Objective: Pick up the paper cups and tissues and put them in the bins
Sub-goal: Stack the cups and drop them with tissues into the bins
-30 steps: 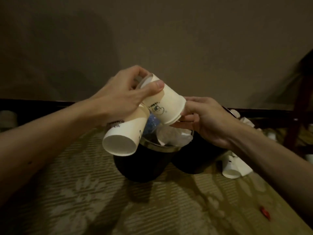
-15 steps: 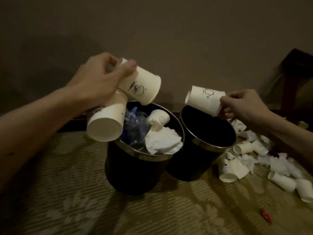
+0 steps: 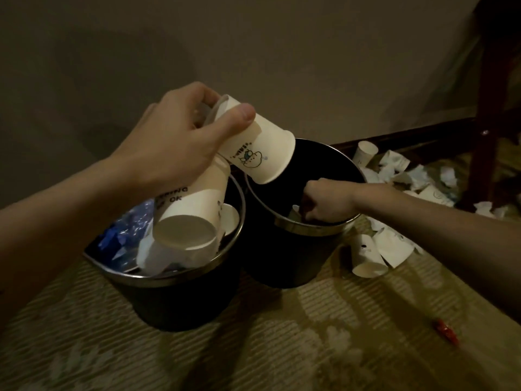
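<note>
Two bins stand touching on the patterned carpet, and the head view looks down into both. The left bin is nearly full: blue plastic, a crumpled tissue and a paper cup lie inside. The right bin looks dark and mostly empty.

The right hand is sunk below that bin's rim, fingers curled downward, with a sliver of white cup at their tips. Whether they grip it or have let go does not show.

The left hand clamps two cups at their mouths. The cartoon cup tilts out over the right bin's edge. The lettered cup hangs base-down above the left bin.

The step in hand looks like dropping cups into the emptier bin. Letting go low should stop the cup bouncing out. The right hand should then lift straight up, clear of the metal rim and of the cartoon cup above it. Both left-hand cups are better sent right, since the left bin has little room. More loose cups and tissues wait on the floor beside the right bin.
</note>
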`<state>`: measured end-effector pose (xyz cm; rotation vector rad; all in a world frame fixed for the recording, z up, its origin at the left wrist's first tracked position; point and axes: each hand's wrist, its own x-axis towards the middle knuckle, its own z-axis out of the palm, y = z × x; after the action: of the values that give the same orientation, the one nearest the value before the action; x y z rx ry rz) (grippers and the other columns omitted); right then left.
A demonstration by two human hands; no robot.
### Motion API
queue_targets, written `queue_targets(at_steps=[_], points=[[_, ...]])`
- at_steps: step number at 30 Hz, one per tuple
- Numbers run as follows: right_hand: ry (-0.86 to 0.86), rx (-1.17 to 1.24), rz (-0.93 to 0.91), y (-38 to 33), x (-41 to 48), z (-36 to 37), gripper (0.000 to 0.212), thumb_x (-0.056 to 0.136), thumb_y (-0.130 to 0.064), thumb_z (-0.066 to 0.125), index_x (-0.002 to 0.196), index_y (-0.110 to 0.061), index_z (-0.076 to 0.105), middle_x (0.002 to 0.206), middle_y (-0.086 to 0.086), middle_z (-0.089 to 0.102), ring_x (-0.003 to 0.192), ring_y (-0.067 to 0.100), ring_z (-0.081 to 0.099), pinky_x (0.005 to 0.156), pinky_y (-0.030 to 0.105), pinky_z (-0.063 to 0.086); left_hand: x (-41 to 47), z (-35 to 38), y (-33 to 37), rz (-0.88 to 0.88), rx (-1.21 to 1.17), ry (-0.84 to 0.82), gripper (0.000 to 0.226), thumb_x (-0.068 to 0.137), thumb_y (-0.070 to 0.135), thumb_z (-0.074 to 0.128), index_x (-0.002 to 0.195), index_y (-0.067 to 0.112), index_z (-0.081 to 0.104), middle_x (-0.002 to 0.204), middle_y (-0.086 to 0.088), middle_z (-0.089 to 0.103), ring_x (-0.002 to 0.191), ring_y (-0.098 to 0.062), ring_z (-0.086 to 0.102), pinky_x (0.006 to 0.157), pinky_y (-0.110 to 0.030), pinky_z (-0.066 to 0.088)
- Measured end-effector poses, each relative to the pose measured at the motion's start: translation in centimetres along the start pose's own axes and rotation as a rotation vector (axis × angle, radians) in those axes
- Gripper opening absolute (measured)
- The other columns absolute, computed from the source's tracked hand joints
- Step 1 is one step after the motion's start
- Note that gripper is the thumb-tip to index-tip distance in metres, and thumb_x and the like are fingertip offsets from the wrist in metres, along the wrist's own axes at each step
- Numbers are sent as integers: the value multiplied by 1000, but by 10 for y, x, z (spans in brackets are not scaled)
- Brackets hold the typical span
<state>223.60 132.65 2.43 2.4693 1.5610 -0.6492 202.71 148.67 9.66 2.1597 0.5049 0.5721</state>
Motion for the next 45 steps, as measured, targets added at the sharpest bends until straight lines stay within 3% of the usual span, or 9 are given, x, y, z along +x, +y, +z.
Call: queue_targets(at_steps=[4, 9, 12, 17, 23, 30, 34, 38, 45], points=[[186, 692, -1, 1, -12, -16, 23, 96, -40, 55, 96, -19, 65, 90, 4, 71, 83, 16, 67, 62, 16, 52, 19, 20, 7, -20, -11, -33, 51, 72, 80, 53, 105, 41, 56, 96, 11, 71, 79, -5, 70, 65, -33, 54], [-11, 1726, -203, 4, -40, -42, 77, 78, -73, 52, 129, -16, 55, 117, 17, 68, 105, 37, 67, 85, 46, 55, 31, 51, 18, -10, -69, 20, 34, 83, 71, 52, 99, 41, 53, 91, 15, 67, 76, 8, 65, 62, -20, 48], [264, 1625, -195, 3, -45, -45, 44, 85, -47, 65, 117, -16, 63, 106, 11, 70, 86, 23, 72, 70, 32, 56, 34, 62, 26, -2, -65, -8, 37, 82, 73, 50, 102, 41, 52, 97, 15, 65, 80, 9, 63, 67, -23, 48], [643, 949, -29, 31, -47, -35, 62, 75, -47, 77, 126, -26, 50, 116, -6, 59, 96, 11, 64, 74, 28, 56, 35, 60, 27, -34, 77, -33, 58, 77, 76, 50, 126, 46, 43, 98, 18, 60, 85, -1, 60, 67, -33, 47], [60, 219, -23, 33, -29, 9, 77, 79, -62, 65, 141, -23, 39, 134, -1, 52, 113, 16, 53, 86, 26, 45, 29, 49, 24, -92, 77, -103, 53, 60, 32, 52, 113, 41, 53, 82, 4, 56, 74, -16, 55, 62, -32, 38], [132, 866, -57, 12, -43, -14, 87, 61, -87, 42, 122, -27, 58, 124, -4, 62, 106, 9, 63, 80, 23, 51, 33, 56, 29, -65, -45, -34, 45, 60, 25, 53, 103, 39, 58, 84, 6, 53, 77, -11, 54, 61, -29, 38], [136, 1404, -250, 3, -51, -31, 62, 74, -51, 71, 124, -19, 52, 112, 9, 71, 96, 27, 72, 74, 34, 58, 49, 71, 31, 56, -98, 94, 38, 78, 25, 61, 109, 45, 50, 106, 7, 46, 90, -5, 51, 65, -22, 45], [296, 1305, -143, 7, -42, -33, 50, 78, -23, 78, 121, -21, 52, 102, 7, 74, 91, 19, 73, 77, 33, 60, 65, 83, 21, 116, 1, 44, 43, 87, 29, 67, 122, 44, 47, 114, 10, 46, 93, -9, 55, 49, -9, 47], [217, 712, -11, 15, -14, -8, 54, 78, -25, 79, 123, -23, 50, 110, 0, 62, 97, 16, 63, 84, 33, 56, 76, 110, -20, 61, 404, -296, 32, 86, 31, 72, 117, 28, 63, 99, 6, 60, 93, -12, 59, 68, -19, 42]])
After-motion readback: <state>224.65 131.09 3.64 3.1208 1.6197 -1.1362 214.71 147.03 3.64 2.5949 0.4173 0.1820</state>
